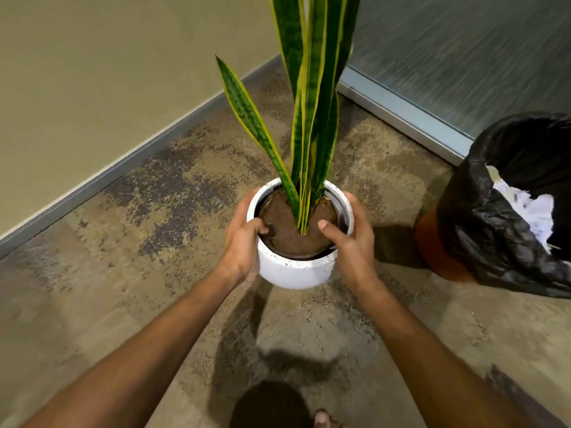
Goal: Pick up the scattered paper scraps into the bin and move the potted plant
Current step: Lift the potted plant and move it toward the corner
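A white pot [293,271] with brown soil and tall green, yellow-edged leaves [312,97] is held between both hands over the carpet. My left hand [244,239] grips its left rim, thumb hooked inside the edge. My right hand [352,239] grips the right rim, thumb resting on the soil. An orange bin [438,251] lined with a black bag [482,223] stands to the right, with crumpled white paper scraps [531,211] inside it.
A beige wall with a grey baseboard [102,177] runs along the left. A frosted glass panel with a metal bottom rail [404,115] closes the corner behind the plant. Mottled brown carpet [185,193] lies all around. A bare foot [323,420] shows at the bottom edge.
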A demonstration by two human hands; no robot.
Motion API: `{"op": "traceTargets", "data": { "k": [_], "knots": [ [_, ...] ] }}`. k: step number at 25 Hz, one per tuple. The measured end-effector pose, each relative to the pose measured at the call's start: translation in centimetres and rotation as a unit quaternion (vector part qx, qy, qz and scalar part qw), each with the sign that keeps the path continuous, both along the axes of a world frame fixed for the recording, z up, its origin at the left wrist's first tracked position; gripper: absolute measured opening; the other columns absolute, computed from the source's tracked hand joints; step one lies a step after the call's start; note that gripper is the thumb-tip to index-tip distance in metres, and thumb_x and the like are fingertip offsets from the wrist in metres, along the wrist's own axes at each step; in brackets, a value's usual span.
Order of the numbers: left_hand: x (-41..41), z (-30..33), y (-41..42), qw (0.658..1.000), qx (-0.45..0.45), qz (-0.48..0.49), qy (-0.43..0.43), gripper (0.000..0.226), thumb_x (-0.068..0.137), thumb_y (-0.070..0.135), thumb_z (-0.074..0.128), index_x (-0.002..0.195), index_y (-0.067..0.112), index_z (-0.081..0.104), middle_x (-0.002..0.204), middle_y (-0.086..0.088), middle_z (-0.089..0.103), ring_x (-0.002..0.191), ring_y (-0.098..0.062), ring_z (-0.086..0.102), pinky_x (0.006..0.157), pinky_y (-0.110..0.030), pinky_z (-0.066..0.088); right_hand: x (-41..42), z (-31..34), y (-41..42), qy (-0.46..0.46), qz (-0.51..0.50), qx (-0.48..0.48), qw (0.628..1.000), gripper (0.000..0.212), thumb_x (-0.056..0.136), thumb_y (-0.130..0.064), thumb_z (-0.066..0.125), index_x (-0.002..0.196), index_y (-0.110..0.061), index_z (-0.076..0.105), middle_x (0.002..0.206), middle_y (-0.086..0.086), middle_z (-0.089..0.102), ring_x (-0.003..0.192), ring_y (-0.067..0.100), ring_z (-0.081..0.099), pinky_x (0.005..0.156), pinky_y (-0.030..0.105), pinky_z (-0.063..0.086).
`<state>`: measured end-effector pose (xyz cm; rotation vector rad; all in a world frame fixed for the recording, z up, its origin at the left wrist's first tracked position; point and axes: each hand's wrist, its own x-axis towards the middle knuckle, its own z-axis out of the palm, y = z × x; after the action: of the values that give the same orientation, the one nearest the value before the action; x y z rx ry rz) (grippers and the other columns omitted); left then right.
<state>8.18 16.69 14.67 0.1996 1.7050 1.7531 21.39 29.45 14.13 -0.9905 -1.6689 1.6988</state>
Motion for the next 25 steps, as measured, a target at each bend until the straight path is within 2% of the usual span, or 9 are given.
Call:
{"op": "traceTargets", "data": {
  "k": [3,6,9,11,12,17,20,23,25],
  "knots": [
    [-1.4,5.2,-2.1,1.000,-0.012,0.007,0.018,0.071,0.053,0.007,0.045,0.116,0.036,0.062,0.121,-0.004,0.064,0.117,-0.025,0.057,0.094,-0.044,0.048,-1.2,5.6,-1.7,-0.003,0.034,-0.003,0.999,0.067,0.072,-0.037,0.075,0.134,-0.032,0.051,0.121,-0.031,0.057,0.118,-0.003,0.054,0.104,0.039,0.047],
    [-2.2,11.7,-2.9,0.999,-0.024,0.003,0.022,0.071,0.053,0.011,0.045,0.117,0.038,0.061,0.119,-0.003,0.065,0.115,-0.025,0.058,0.091,-0.046,0.049,-2.4,12.4,-1.9,-0.005,0.048,0.028,0.998,0.062,0.071,-0.047,0.073,0.128,-0.044,0.050,0.122,-0.032,0.056,0.118,-0.008,0.052,0.101,0.028,0.045],
    [-2.9,19.1,-2.1,1.000,-0.011,0.000,0.020,0.073,0.052,0.011,0.046,0.121,0.033,0.059,0.124,-0.007,0.062,0.117,-0.026,0.057,0.094,-0.048,0.049,-3.0,19.7,-1.0,0.003,0.046,0.019,0.999,0.069,0.072,-0.043,0.074,0.136,-0.032,0.049,0.130,-0.015,0.057,0.120,-0.003,0.051,0.101,0.019,0.043],
    [-3.2,24.2,-1.4,1.000,0.004,-0.001,0.014,0.073,0.054,0.010,0.045,0.124,0.030,0.058,0.127,-0.008,0.060,0.119,-0.027,0.056,0.095,-0.048,0.048,-3.2,24.5,-0.6,0.009,0.041,0.001,0.999,0.073,0.073,-0.041,0.074,0.139,-0.027,0.047,0.125,-0.023,0.058,0.115,-0.010,0.052,0.092,0.008,0.043],
    [-3.4,26.9,-1.0,1.000,0.014,-0.005,0.007,0.073,0.056,0.009,0.044,0.125,0.028,0.057,0.128,-0.009,0.060,0.120,-0.027,0.056,0.095,-0.048,0.048,-3.4,27.1,-0.4,0.009,0.041,-0.004,0.999,0.074,0.073,-0.041,0.074,0.140,-0.028,0.046,0.124,-0.025,0.058,0.114,-0.012,0.052,0.091,0.008,0.043],
    [-4.5,39.8,1.9,0.999,0.049,-0.012,-0.015,0.074,0.057,0.007,0.043,0.128,0.020,0.055,0.125,-0.013,0.062,0.117,-0.031,0.058,0.091,-0.047,0.051,-4.1,39.6,1.6,0.036,0.044,-0.011,0.998,0.069,0.077,-0.037,0.072,0.140,-0.033,0.045,0.127,-0.032,0.055,0.121,-0.009,0.050,0.100,0.014,0.040],
    [-6.4,45.5,3.7,0.997,0.076,-0.023,-0.005,0.072,0.056,0.007,0.044,0.126,0.018,0.056,0.122,-0.010,0.064,0.114,-0.027,0.060,0.084,-0.037,0.054,-5.7,45.6,2.8,0.063,0.038,-0.012,0.997,0.057,0.080,-0.038,0.070,0.132,-0.046,0.048,0.128,-0.026,0.058,0.123,-0.003,0.052,0.102,0.022,0.044],
    [-9.5,48.2,5.8,0.996,0.090,-0.020,-0.003,0.071,0.060,-0.001,0.038,0.128,0.011,0.053,0.123,-0.013,0.062,0.113,-0.026,0.060,0.083,-0.034,0.056,-8.6,48.4,4.6,0.082,0.041,0.015,0.996,0.055,0.083,-0.035,0.065,0.135,-0.034,0.050,0.131,-0.015,0.059,0.124,0.008,0.053,0.106,0.043,0.043],
    [-11.8,49.3,7.1,0.995,0.100,-0.024,0.005,0.069,0.064,-0.008,0.032,0.129,0.006,0.050,0.125,-0.018,0.059,0.111,-0.026,0.060,0.084,-0.032,0.056,-11.0,49.2,5.5,0.085,0.017,0.026,0.996,0.058,0.081,-0.033,0.066,0.137,-0.029,0.050,0.134,-0.010,0.058,0.129,0.012,0.051,0.108,0.049,0.040]
  ]
}}
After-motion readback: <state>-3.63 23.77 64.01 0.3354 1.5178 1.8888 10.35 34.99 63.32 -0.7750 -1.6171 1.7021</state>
